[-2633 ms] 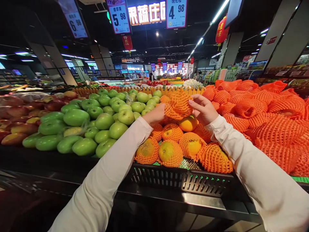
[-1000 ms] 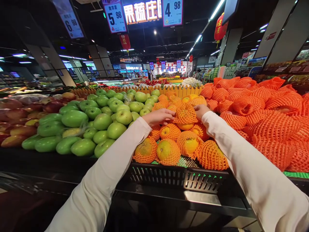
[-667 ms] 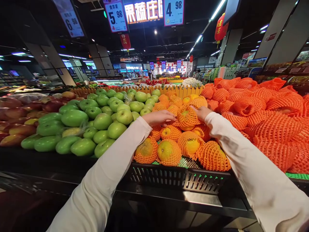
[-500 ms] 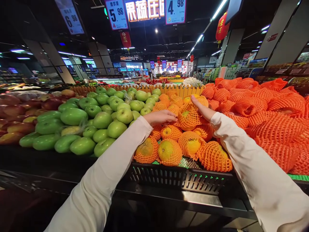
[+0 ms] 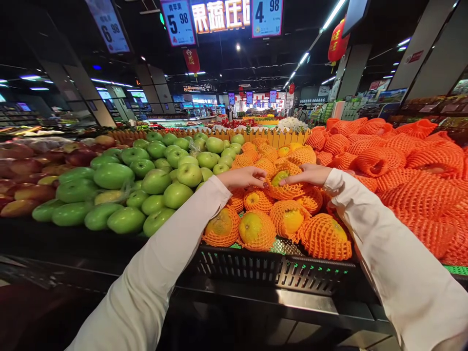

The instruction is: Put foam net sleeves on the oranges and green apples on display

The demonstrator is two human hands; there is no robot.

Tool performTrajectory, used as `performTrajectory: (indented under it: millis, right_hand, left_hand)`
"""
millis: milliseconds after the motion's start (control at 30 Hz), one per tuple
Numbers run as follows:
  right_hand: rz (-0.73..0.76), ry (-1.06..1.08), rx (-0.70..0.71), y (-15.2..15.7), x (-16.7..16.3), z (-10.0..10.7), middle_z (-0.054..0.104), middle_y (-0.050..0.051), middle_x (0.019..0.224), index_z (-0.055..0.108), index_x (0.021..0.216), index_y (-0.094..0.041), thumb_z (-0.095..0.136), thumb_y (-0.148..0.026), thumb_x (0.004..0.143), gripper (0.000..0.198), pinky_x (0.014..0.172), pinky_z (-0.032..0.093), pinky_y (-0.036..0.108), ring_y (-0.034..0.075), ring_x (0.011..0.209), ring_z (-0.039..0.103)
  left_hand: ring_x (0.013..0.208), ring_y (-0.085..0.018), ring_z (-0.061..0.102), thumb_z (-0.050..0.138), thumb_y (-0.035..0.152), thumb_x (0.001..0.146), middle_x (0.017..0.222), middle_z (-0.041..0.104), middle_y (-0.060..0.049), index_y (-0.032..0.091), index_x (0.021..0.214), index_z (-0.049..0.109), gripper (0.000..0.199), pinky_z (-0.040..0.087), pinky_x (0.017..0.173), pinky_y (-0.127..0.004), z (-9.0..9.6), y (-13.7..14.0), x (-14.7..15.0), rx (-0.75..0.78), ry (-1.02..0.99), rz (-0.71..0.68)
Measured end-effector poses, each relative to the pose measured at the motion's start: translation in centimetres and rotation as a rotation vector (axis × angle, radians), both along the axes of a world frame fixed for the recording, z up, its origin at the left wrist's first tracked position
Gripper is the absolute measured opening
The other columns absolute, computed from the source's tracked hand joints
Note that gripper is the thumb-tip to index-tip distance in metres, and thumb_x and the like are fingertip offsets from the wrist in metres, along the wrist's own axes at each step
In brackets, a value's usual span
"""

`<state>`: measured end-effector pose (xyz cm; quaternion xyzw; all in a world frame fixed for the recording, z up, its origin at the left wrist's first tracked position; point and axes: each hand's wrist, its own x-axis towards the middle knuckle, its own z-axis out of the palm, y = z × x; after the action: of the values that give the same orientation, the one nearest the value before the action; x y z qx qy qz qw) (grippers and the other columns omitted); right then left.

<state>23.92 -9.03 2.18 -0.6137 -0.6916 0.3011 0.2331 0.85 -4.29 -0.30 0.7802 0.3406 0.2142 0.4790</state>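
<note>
An orange in an orange foam net (image 5: 290, 190) sits on top of the pile, its yellow-green skin showing through the net's opening. From the left, my left hand (image 5: 244, 177) reaches in with fingers curled at the net's edge. My right hand (image 5: 310, 174) grips the same netted orange from the right, thumb across its front and the other fingers partly hidden. Around and below them lie more netted oranges (image 5: 257, 230), several with bare skin showing. A black slotted basket (image 5: 241, 265) holds the front row.
Green apples (image 5: 124, 218) are heaped to the left, with red apples (image 5: 27, 165) beyond. Fruit in red foam nets (image 5: 420, 195) is piled on the right. A low wooden picket fence (image 5: 281, 140) runs behind the oranges. Price signs (image 5: 178, 22) hang overhead.
My right hand has come down from its raised position and closed on the netted orange, thumb now across the front. My left hand stays nearly in place, its fingers more curled.
</note>
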Motion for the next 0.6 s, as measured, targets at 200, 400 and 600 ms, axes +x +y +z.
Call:
performTrajectory:
  millis: [200,400,600]
  right_hand:
    - [-0.275,0.096,0.112,-0.4,-2.0,-0.7,0.048,-0.002,0.053,0.053,0.057,-0.022,0.087,-0.062,0.059,0.052,0.053,0.039,0.031,0.015,0.057,0.046]
    - [-0.074,0.776,0.092,-0.2,-3.2,-1.6,0.074,0.004,0.082,0.070,0.100,-0.023,0.073,-0.059,0.078,0.042,0.069,0.057,0.030,0.018,0.075,0.068]
    - [0.030,0.938,0.099,-0.6,-4.1,-1.3,0.079,0.005,0.097,0.068,0.115,-0.024,0.065,-0.055,0.086,0.043,0.083,0.061,0.032,0.020,0.094,0.075]
  left_hand:
    - [0.055,-0.005,0.048,0.070,0.008,0.069,0.066,0.057,0.004,0.015,0.077,0.063,0.013,0.034,0.054,-0.020,0.8,-0.2,-0.2,-0.087,-0.145,0.181]
    - [0.067,-0.007,0.058,0.083,0.020,0.072,0.082,0.067,-0.002,0.013,0.105,0.068,0.037,0.040,0.061,-0.020,1.2,-0.5,0.1,-0.087,-0.574,0.198]
    - [0.080,-0.007,0.062,0.081,0.026,0.075,0.097,0.070,-0.002,0.018,0.114,0.067,0.043,0.043,0.070,-0.019,1.4,-0.9,0.1,-0.018,-0.763,0.168]
